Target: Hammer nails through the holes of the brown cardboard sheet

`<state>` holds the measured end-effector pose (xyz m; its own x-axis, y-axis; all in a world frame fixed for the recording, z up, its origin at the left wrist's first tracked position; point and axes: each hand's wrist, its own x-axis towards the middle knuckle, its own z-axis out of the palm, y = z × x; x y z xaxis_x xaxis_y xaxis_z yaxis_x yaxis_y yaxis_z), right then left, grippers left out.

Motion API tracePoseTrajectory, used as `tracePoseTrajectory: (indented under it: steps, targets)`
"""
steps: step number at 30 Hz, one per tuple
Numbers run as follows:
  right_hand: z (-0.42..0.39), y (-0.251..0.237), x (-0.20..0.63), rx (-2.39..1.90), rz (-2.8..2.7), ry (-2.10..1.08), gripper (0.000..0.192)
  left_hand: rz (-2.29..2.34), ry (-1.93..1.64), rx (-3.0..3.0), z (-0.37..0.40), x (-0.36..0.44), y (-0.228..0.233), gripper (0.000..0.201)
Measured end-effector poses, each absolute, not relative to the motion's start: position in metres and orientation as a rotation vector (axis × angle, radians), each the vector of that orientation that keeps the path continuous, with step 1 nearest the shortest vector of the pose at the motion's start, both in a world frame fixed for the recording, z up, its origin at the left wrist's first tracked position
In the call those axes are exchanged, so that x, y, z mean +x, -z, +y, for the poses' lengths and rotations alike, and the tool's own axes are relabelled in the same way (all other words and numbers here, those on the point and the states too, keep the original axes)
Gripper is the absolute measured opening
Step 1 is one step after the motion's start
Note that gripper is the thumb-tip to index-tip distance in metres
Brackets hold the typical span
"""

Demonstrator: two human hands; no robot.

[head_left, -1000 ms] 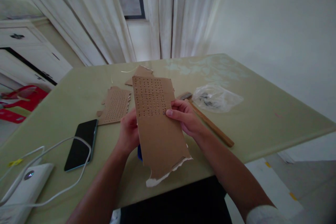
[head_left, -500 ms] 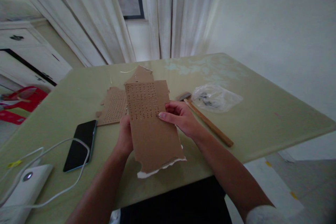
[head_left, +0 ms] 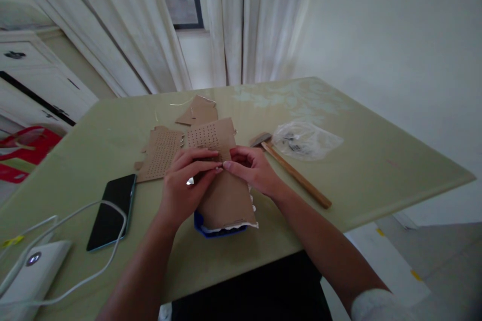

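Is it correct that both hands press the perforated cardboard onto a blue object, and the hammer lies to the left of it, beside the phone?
Not quite. In the head view the hammer lies right of the perforated cardboard, beside the plastic bag; the phone is left. Left hand and right hand do press it onto the blue object.

Blue object point(head_left: 220, 231) was mostly hidden under cardboard point(head_left: 226, 195) below left hand point(head_left: 184, 188); bag contents point(head_left: 291, 143) were blurred.

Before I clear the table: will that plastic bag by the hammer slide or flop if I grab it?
The bag looks thin and crumpled, so it is probably floppy and light. Small dark pieces show inside, so they may shift or spill. The hammer beside it looks stiff, likely head-heavy.
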<state>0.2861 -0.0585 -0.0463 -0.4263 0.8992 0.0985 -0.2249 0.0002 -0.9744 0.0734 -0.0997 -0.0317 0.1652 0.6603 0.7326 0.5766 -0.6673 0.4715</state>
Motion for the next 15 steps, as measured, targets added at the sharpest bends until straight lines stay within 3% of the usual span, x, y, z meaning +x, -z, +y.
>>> tracePoseTrajectory:
  steps: [6,8,10,15]
  targets:
    - [-0.053,0.05,0.286,-0.784,-1.378,-1.557,0.035,1.097,-1.793,2.036,-0.107,0.088,0.033,0.01]
    - [-0.051,0.05,0.287,-0.802,-1.303,-1.56,0.034,1.197,-1.932,1.818,-0.104,0.08,0.034,0.005]
    - [-0.05,0.049,0.288,-0.811,-1.179,-1.565,0.035,1.453,-1.952,1.632,-0.095,0.063,0.038,0.012]
    - [-0.049,0.045,0.29,-0.799,-0.966,-1.611,0.034,2.189,-1.009,1.672,-0.067,0.014,0.053,0.029]
